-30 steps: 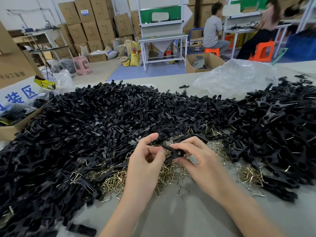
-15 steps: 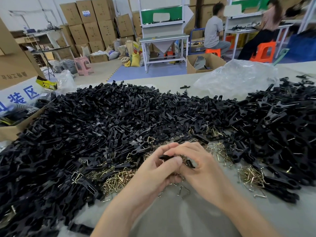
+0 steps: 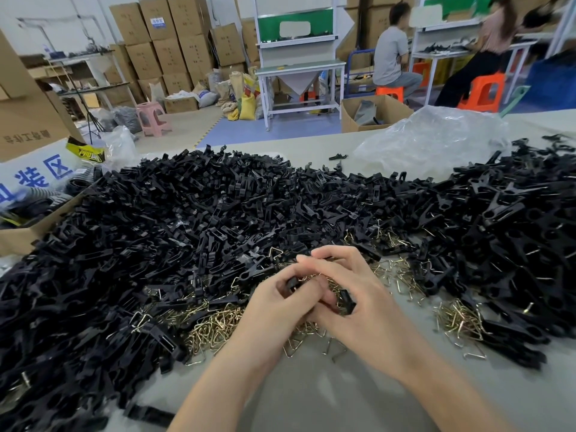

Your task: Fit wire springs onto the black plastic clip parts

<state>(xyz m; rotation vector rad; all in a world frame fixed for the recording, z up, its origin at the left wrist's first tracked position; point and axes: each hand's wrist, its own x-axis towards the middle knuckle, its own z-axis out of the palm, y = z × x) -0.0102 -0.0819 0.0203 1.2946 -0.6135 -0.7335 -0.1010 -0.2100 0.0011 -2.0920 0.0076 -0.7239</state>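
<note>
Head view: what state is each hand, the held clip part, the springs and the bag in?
left hand: fingers curled round held clip part.
right hand: pinches it too.
held clip part: mostly hidden.
wire springs: loose, heaped.
plastic bag: crumpled, on table.

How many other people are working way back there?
2. One person in a grey shirt sits on an orange stool at the back; one person in a pink top is to their right. The blurry far-right corner may hide more.
</note>
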